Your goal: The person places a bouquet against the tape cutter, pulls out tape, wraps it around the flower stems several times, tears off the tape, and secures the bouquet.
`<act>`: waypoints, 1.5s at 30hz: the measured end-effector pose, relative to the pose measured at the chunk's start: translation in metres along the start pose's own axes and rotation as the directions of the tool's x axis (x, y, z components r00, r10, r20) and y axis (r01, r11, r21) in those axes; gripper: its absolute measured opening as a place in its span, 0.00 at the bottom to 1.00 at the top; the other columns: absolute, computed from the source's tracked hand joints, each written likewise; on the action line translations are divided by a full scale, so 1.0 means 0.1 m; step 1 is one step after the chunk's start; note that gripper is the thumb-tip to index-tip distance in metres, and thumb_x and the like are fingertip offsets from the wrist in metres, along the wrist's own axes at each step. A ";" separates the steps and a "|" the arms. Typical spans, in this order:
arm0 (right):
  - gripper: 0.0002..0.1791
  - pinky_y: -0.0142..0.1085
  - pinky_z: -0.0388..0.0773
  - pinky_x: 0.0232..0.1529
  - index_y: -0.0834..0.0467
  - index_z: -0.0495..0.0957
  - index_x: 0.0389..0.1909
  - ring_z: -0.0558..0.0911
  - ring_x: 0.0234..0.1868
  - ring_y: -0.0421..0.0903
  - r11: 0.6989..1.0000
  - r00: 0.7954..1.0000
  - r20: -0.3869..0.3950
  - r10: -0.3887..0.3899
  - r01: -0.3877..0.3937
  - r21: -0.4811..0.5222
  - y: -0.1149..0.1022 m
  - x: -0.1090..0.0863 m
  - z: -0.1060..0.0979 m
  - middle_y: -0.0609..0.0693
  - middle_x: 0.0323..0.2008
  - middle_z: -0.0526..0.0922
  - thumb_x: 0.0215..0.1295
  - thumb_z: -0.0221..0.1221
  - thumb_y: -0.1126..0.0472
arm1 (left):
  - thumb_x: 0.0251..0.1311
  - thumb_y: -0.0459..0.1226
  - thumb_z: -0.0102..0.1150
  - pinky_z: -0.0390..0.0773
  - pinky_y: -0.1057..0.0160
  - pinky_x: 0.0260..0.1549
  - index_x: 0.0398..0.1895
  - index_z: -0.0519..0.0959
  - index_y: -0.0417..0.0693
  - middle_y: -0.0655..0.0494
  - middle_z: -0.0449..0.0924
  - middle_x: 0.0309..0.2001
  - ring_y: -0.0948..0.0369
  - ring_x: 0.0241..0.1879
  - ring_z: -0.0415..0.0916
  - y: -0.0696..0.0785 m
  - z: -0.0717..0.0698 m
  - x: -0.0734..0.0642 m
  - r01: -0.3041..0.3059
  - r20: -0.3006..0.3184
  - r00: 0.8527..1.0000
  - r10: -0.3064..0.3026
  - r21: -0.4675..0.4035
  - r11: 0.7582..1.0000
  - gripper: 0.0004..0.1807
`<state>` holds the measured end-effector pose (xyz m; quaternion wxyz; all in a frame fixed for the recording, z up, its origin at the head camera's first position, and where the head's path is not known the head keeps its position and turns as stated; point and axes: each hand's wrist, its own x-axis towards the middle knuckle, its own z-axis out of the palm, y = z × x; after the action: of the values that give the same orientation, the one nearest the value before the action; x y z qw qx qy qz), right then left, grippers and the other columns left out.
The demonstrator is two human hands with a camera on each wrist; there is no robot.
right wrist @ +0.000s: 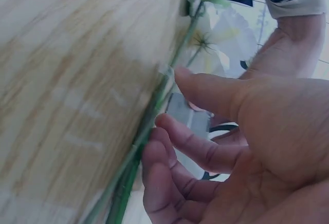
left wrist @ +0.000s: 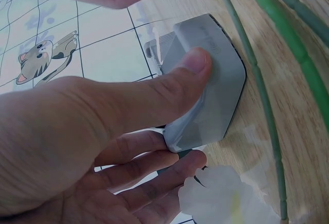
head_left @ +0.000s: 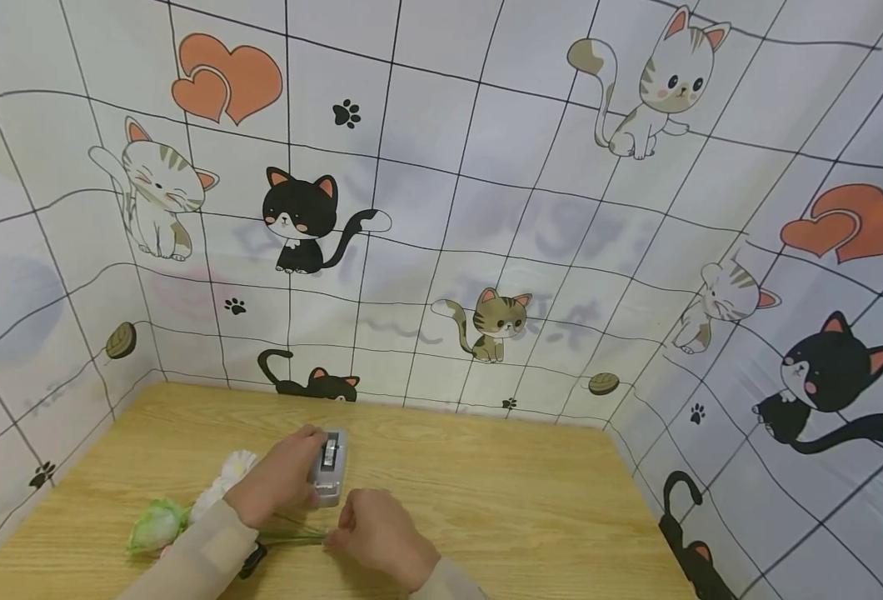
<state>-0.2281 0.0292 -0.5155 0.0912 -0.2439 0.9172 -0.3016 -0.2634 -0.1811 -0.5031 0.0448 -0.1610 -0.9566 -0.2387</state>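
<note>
My left hand (head_left: 284, 473) grips a grey tape dispenser (head_left: 331, 479), which has a dark slot with a clear roll in its top. In the left wrist view the thumb lies along the side of the dispenser (left wrist: 218, 85), and the fingers are bent beneath it. My right hand (head_left: 381, 533) is at the cut ends of green flower stems (head_left: 291, 537) on the table. Seen from the right wrist, its curled fingertips meet the stems (right wrist: 154, 103), and the thumb tip is beside a pale, clear bit on them. The left forearm partly hides the blooms.
A pale green flower (head_left: 157, 527) and a white flower (head_left: 235, 468) lie at the left of the wooden table (head_left: 501, 500). A black strap (head_left: 254, 560) is on the left wrist. Cat-printed sheeting (head_left: 426, 208) surrounds the table at the back and sides.
</note>
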 end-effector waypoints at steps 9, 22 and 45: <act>0.15 0.24 0.71 0.29 0.56 0.89 0.24 0.71 0.24 0.29 0.996 0.997 0.047 -0.068 0.071 -0.054 -0.01 0.04 0.07 0.39 0.21 0.84 0.68 0.83 0.61 | 0.40 0.24 0.95 0.91 0.43 0.57 0.68 0.81 0.27 0.34 0.86 0.63 0.48 0.51 0.87 0.03 -0.03 -0.01 -0.022 -0.013 1.000 0.022 0.013 1.000 0.47; 0.07 0.24 0.75 0.42 0.48 0.88 0.43 0.76 0.38 0.32 0.804 0.947 0.213 -0.240 0.317 -0.503 0.01 0.07 0.13 0.39 0.37 0.85 0.85 0.70 0.52 | 0.39 0.24 0.95 0.92 0.43 0.56 0.69 0.81 0.27 0.34 0.86 0.64 0.48 0.51 0.88 0.04 -0.01 -0.03 -0.012 -0.030 0.999 0.012 0.005 1.000 0.48; 0.15 0.20 0.72 0.35 0.51 0.82 0.47 0.73 0.30 0.29 0.872 0.920 0.246 -0.307 0.375 -0.316 0.03 -0.07 0.03 0.35 0.32 0.78 0.96 0.53 0.51 | 0.39 0.24 0.95 0.92 0.40 0.60 0.68 0.81 0.24 0.32 0.85 0.65 0.45 0.53 0.88 0.08 -0.02 -0.05 -0.002 -0.026 1.000 0.003 0.015 1.000 0.47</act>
<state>-0.2225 0.0336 -0.5194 0.0767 -0.4422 0.8859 -0.1173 -0.2559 -0.1768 -0.4991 0.0588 -0.1588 -0.9575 -0.2337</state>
